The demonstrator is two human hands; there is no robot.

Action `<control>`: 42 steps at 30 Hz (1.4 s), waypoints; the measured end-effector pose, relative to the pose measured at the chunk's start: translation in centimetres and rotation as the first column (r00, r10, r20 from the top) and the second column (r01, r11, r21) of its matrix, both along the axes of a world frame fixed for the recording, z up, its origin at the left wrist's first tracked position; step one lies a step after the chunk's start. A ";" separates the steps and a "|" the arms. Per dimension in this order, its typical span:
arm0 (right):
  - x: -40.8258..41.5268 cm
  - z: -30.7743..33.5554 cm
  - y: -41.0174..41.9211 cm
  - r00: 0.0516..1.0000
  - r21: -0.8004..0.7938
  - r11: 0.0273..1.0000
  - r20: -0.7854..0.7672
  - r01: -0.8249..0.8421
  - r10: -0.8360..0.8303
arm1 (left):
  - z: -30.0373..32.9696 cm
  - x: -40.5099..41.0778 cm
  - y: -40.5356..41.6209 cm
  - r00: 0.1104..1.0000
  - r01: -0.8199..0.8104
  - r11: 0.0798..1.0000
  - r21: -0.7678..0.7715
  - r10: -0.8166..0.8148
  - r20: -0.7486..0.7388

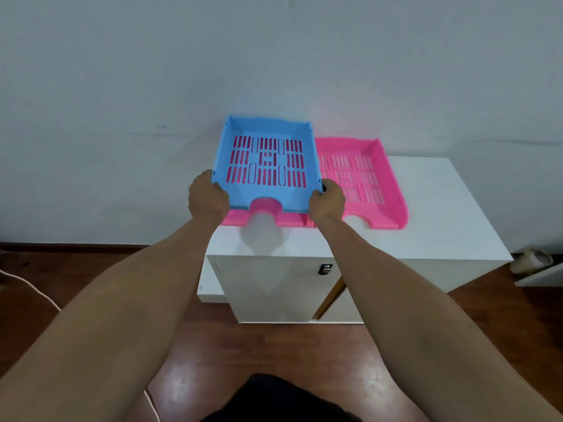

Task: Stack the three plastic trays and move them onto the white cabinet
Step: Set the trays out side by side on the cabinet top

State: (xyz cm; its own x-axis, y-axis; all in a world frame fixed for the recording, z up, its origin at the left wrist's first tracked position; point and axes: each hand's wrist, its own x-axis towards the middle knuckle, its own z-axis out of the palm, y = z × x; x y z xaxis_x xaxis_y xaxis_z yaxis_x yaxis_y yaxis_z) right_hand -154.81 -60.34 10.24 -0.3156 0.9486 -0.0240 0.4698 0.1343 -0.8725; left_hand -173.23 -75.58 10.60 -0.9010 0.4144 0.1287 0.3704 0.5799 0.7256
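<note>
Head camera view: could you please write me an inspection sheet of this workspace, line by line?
Surface: white cabinet against the wall, top partly bare, small lock on its front.
Job's things: blue tray held over a pink tray whose front edge shows below it; second pink tray lies beside them on the cabinet top.
Clutter: nothing seen on the cabinet top.
Grips: left hand closed on the blue tray's front left corner; right hand closed on its front right corner.
Cables: a white cable runs across the floor at the left.
Surroundings: pale wall, wooden floor, a light slipper on the floor at the right.
</note>
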 end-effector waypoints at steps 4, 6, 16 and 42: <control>2.1 1.2 0.9 0.999 0.007 0.999 -0.001 0.034 -0.034 | 0.5 1.6 0.9 0.998 0.037 0.999 0.038 -0.035 -0.057; 3.6 1.9 1.9 0.998 0.019 0.998 -0.006 0.060 -0.060 | 0.9 2.8 2.0 0.995 0.061 0.997 0.050 -0.057 -0.076; 16.2 4.9 10.1 0.976 0.056 0.974 0.006 0.218 -0.218 | 2.4 13.6 12.1 0.967 0.253 0.954 0.163 -0.246 -0.062; 39.8 -1.0 29.8 0.974 -0.032 0.982 0.138 0.187 -0.181 | -3.5 36.9 29.8 0.968 0.225 0.973 0.047 -0.228 0.101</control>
